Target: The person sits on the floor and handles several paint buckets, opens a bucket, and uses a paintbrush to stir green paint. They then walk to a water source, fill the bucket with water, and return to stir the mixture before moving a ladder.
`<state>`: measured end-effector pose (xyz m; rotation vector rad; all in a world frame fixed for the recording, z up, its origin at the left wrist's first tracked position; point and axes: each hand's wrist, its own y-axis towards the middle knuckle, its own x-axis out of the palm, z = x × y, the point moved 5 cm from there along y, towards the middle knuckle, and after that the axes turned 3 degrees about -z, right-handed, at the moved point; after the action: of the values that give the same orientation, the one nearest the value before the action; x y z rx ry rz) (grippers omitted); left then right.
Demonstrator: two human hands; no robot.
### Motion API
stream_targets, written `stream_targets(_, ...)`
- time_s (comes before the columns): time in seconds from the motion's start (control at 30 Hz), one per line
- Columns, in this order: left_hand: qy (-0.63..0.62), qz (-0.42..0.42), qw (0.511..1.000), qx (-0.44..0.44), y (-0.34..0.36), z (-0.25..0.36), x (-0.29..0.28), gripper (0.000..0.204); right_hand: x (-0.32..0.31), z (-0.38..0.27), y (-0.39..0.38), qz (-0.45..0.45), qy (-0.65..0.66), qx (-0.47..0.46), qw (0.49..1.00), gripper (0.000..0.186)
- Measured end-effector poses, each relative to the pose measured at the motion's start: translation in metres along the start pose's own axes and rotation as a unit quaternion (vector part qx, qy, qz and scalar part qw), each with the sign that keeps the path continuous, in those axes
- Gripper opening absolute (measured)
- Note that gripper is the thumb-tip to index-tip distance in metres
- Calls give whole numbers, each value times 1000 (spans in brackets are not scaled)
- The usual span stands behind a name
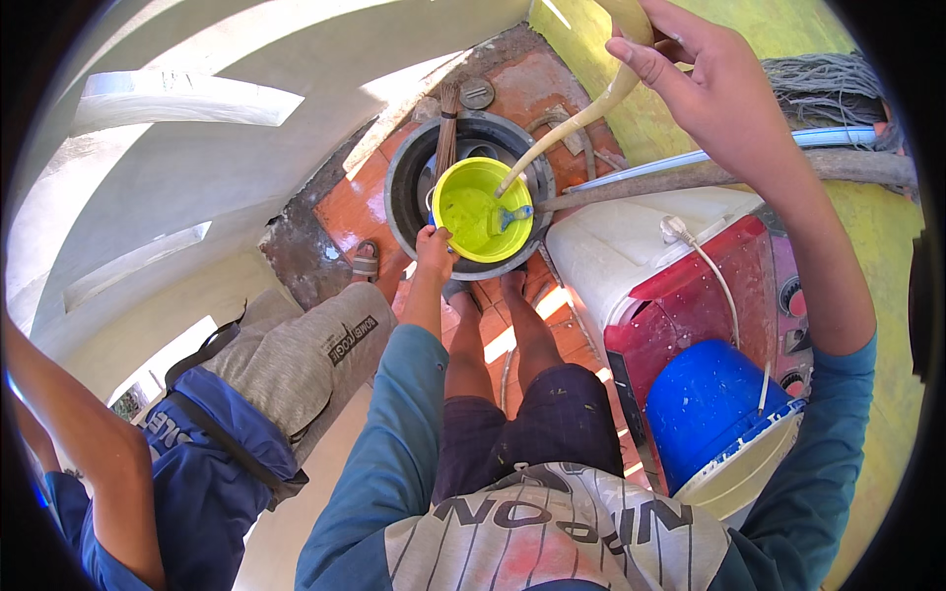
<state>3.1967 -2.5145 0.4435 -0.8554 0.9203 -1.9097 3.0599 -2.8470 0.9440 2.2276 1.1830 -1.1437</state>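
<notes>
By the closed left grip point(434, 253), the rim of a bright yellow-green, round bucket point(461, 200) is held just beyond; its contents are hard to make out around a brush point(515, 218). A hose point(579, 120), cut off above, is touched by the right grip point(724, 110), whose closure cannot be told.

This looks like the washing corner of a home, partly open to daylight: sun falls in patches on the glossy orange floor tiles point(340, 210) and on the pale wall point(266, 167) with its long cut-out slots. A boxy white-and-red plastic washing machine point(636, 236) with round dials stands by the yellow-green painted wall point(859, 251). More household wash gear gathers at a wide dark-grey round plastic tub point(402, 182): a bundled brown twig broom point(447, 128), a lime-yellow round plastic bucket point(463, 210) and a pale-yellow flexible hose point(562, 130).
</notes>
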Motion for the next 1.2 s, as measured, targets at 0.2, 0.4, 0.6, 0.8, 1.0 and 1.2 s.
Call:
stream_targets(0.2,11,-5,1000,-7,6,-4,-4,33,3,2,2,-7,42,-9,999,18)
stream_targets(0.4,-15,12,1000,10,-5,-2,7,19,7,4,0,-13,44,-9,999,17)
stream_targets(0.6,-10,17,1000,1,-8,-1,11,21,13,-1,-5,0,-9,-2,1000,17)
stream_targets(0.8,-9,36,999,4,-2,-7,5,24,18,1,-4,6,-5,0,1000,17)
stream_targets(1.0,-1,31,1000,-3,3,-12,-3,28,22,13,2,-37,32,26,998,17)
stream_targets(1.2,-2,14,1000,-9,8,-17,-8,35,26,14,4,-30,43,7,999,18)
